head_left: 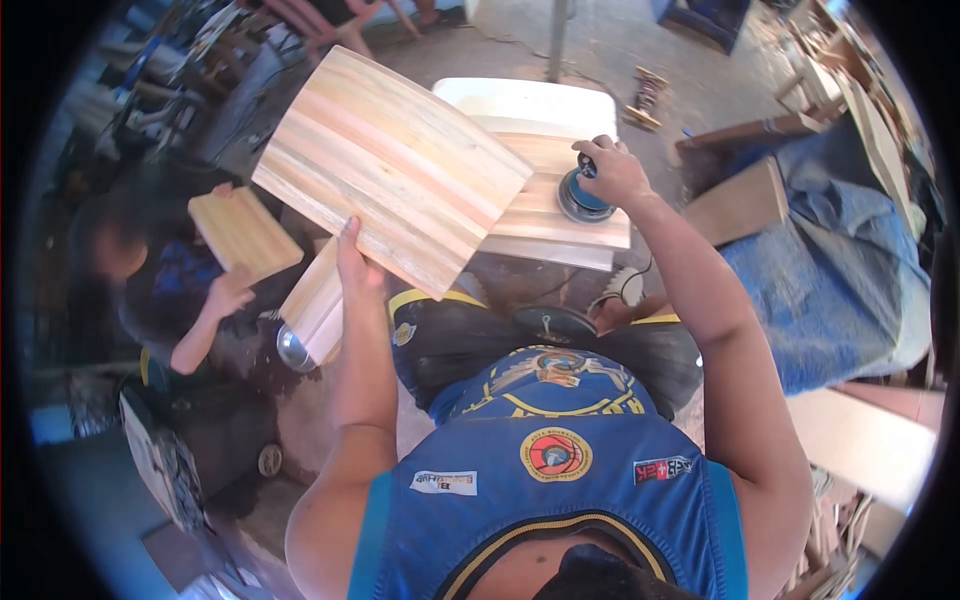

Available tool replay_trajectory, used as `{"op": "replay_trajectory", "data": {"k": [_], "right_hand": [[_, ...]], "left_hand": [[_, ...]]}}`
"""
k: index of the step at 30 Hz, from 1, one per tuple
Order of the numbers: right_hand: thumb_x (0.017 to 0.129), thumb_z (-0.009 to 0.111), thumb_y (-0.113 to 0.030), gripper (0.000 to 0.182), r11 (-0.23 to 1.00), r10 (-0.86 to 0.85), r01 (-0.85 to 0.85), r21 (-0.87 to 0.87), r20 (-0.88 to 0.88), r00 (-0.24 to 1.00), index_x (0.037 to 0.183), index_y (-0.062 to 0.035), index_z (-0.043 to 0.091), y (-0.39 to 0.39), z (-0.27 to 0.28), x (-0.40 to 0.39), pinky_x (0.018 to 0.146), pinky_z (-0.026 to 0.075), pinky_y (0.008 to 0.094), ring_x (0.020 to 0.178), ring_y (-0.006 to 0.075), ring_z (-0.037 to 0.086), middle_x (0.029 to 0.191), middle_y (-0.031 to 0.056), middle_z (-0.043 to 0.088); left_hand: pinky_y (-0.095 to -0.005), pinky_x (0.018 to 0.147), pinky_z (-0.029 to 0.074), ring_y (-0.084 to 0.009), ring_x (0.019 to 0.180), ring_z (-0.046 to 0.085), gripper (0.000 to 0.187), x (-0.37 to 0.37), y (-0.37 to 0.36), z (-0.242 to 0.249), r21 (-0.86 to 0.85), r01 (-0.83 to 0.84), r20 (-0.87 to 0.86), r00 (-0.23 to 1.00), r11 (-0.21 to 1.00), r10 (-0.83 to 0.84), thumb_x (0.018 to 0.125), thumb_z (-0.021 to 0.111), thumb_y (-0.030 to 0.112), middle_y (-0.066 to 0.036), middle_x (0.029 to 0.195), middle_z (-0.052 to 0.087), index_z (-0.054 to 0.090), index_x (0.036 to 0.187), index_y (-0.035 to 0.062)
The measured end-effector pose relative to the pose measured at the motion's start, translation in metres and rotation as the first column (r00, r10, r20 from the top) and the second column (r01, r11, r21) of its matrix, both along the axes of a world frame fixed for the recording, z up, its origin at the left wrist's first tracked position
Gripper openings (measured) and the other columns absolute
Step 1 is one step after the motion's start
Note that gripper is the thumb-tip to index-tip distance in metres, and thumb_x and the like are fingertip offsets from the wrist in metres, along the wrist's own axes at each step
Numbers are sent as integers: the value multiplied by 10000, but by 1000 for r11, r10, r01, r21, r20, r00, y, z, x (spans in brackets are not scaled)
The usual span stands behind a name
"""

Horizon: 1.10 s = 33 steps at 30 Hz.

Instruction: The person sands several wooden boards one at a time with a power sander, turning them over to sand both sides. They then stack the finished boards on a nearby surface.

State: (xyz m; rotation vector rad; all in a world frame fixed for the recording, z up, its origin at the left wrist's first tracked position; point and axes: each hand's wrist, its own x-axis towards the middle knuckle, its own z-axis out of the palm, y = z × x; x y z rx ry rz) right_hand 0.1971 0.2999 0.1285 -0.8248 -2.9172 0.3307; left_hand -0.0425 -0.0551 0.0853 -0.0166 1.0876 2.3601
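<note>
My left hand point(358, 262) grips the near edge of a striped wooden board point(385, 160), thumb on top, and holds it up and tilted. With my right hand point(612, 172) I grasp an orbital sander point(583, 198) by its top. The sander rests on a second striped board point(545, 170), which lies over a white-topped stand point(530, 95). The raised board covers the left part of this second board. My left fingers are hidden under the raised board.
At the left a co-worker's hand point(230, 290) holds a smaller wooden board point(245, 232). Another board point(318, 305) leans by a metal bowl point(295, 348). A blue tarp point(845, 260) drapes over things at the right. A wooden spool point(648, 98) lies on the floor.
</note>
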Motion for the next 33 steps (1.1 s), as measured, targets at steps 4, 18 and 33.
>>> {"op": "replay_trajectory", "data": {"k": [4, 18, 33], "right_hand": [[845, 679, -223, 560, 996, 84, -79, -51, 100, 991, 1394, -237, 569, -23, -25, -53, 1026, 505, 481, 1252, 353, 547, 1340, 120, 562], [879, 646, -344, 536, 998, 64, -61, -28, 110, 992, 1392, -222, 548, -34, -30, -88, 950, 560, 471, 1203, 370, 570, 1322, 142, 557], [855, 606, -194, 487, 998, 33, -28, -61, 90, 995, 1340, -183, 561, -40, -29, -86, 931, 566, 467, 1199, 371, 577, 1290, 149, 578]], "left_hand": [[-548, 1177, 354, -392, 1375, 456, 641, 18, -30, -4, 38, -78, 53, 996, 996, 75, 947, 595, 193, -213, 1495, 475, 358, 1509, -4], [-534, 1154, 381, -388, 1374, 466, 704, 25, -22, -21, 276, -98, 159, 986, 956, 55, 975, 550, 429, -200, 1506, 477, 365, 1529, 34], [-528, 1131, 400, -348, 1340, 502, 770, 41, 34, -27, 535, 206, -21, 973, 819, -231, 979, 428, 609, -156, 1485, 501, 361, 1555, 103]]}}
